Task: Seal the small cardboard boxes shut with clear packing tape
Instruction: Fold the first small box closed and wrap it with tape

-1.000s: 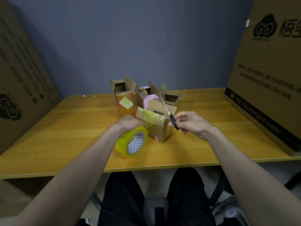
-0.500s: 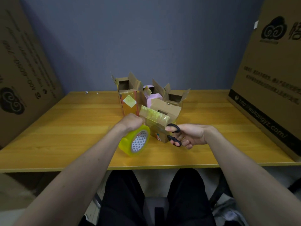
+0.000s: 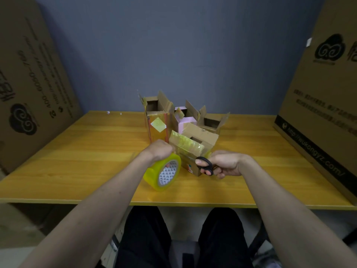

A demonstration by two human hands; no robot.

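a: item one, nearest the table (image 3: 77, 171) edge?

b: tape roll (image 3: 163, 174), yellowish-clear, printed core. left hand (image 3: 161, 149) wrapped over its top, roll standing on edge, touching the front box. held so, i judge, to keep the drawn tape taut.

a: item two?

b: scissors (image 3: 205, 165), black handles. right hand (image 3: 225, 164) curled through the loops, thumb and fingers inside. blades hidden behind the hand and box, so whether they are apart or together i cannot tell. placed at the box's near corner, likely to cut the strip.

a: item three?

b: front box (image 3: 195, 144), small cardboard, between the two hands. a glossy band of tape (image 3: 185, 142) lies over its top flap and down the near face. one opening on top is uncovered, so the seal looks partial.

a: behind that?

b: tall box (image 3: 157, 122), flaps up, unsealed; a pale sticker on its side. pink box (image 3: 186, 122) beside it, flaps up. low box (image 3: 212, 121) at the right, also open. all three clustered close, probably waiting their turn.

a: furthest entries?

b: large cartons (image 3: 324, 97) leaning at both sides of the table.
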